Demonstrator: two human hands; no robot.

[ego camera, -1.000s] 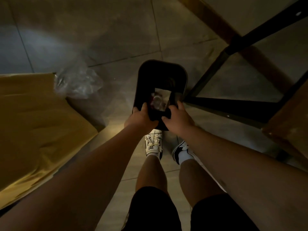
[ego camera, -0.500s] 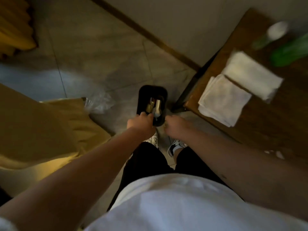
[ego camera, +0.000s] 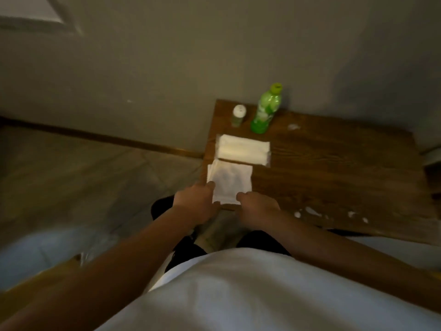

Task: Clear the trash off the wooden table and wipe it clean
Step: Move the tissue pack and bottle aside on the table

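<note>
Setting: a dim room, seen from above; a person in a white shirt is standing at the near left corner of a wooden table (ego camera: pixel 334 168) that is sitting against a grey wall.
Left hand (ego camera: pixel 195 201): reaching to the near left corner, fingers loosely spread and open, fingertips touching the left side of a folded white cloth (ego camera: pixel 230 182); it is not gripping anything.
Right hand (ego camera: pixel 257 206): resting at the table's near edge, fingers curled downward at the cloth's near right corner; the blur is making it impossible to tell whether it is pinching the cloth.
Folded white cloth: lying flat at the near left corner, partly overhanging the left edge.
Second cloth (ego camera: pixel 243 150): lying folded just behind the first, along the left edge.
Far left corner: a green plastic bottle (ego camera: pixel 266 108) is standing upright, with a small white-capped bottle (ego camera: pixel 238 115) just beside it on the left.
Trash remaining: small white scraps (ego camera: pixel 310 211) are lying scattered along the near edge, and one white bit (ego camera: pixel 293 126) is sitting near the far edge.
Progress: the larger trash appears to be gone, yet crumbs and bottles are remaining; wiping is seemingly only about to begin, so most of the cleaning is left.
</note>
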